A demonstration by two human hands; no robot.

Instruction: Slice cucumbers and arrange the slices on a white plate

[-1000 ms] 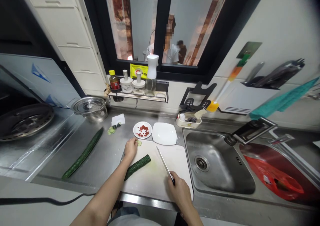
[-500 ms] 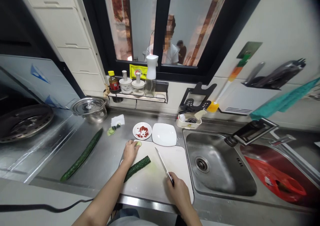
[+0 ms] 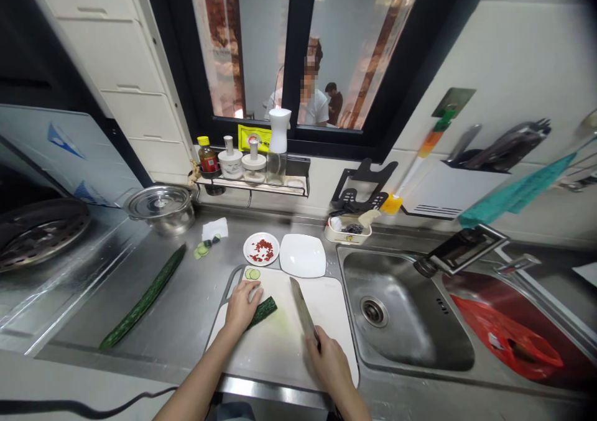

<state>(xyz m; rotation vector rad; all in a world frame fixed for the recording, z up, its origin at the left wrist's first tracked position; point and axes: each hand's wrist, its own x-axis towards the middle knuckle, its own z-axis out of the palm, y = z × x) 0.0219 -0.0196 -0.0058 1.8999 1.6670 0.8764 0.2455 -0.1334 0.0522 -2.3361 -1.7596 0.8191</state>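
Note:
In my right hand (image 3: 329, 357) is a knife (image 3: 303, 306), gripped by its dark handle with the blade pointing away from me over the right part of the white cutting board (image 3: 280, 371). My left hand (image 3: 242, 306) is open above the board, fingers loosely apart, and covers part of a cut cucumber (image 3: 264, 309). Whether its fingers touch the cucumber cannot be made out. A few pale cucumber slices (image 3: 252, 274) lie at the board's far left corner, just beyond my left fingertips.
A whole cucumber (image 3: 144, 298) lies on the steel counter at left, near some cucumber scraps (image 3: 201, 250). Behind the board are a plate of red pieces (image 3: 252, 242) and a square white plate (image 3: 303, 256). To the right is a sink (image 3: 405, 321). A person (image 3: 317, 107) shows through the window.
My left hand has let go of a cucumber slice at the far left corner and come back toward the cut cucumber. The knife has turned to show more of its blade. The view has shifted slightly.

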